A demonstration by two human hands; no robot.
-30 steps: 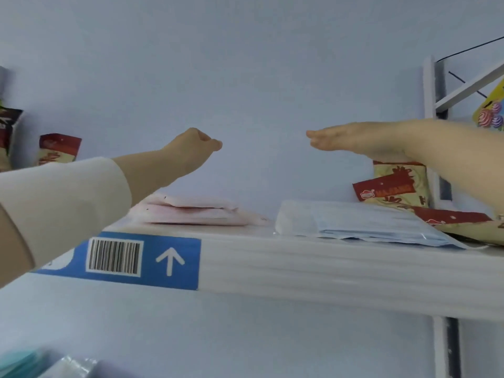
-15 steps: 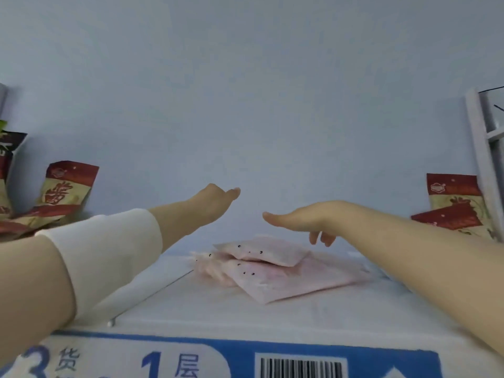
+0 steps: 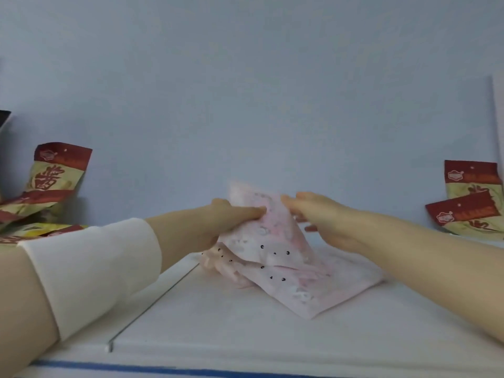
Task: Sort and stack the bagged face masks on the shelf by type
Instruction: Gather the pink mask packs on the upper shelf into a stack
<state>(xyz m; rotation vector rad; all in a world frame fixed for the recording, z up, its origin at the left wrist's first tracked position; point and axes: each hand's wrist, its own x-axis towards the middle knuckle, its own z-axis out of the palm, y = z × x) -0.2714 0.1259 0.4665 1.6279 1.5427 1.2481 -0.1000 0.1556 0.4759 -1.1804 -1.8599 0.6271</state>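
A small pile of pink printed bagged masks [image 3: 297, 285] lies in the middle of the white shelf [image 3: 245, 331]. The top pink bag [image 3: 261, 230] is tilted up on edge above the pile. My left hand [image 3: 226, 222] grips its left side with the thumb across the front. My right hand [image 3: 324, 222] rests against its right side, fingers closing on the upper edge. A white sleeve covers my left forearm.
Red and yellow snack packets [image 3: 51, 181] lean against the wall at the far left, and more snack packets [image 3: 471, 203] sit at the far right. A seam [image 3: 152, 298] runs across the shelf board on the left. The blue label strip [image 3: 136, 368] marks the front edge.
The view has risen and come closer over the shelf. Both hands dropped from the air onto the pink pile and lifted the top bag up on edge.
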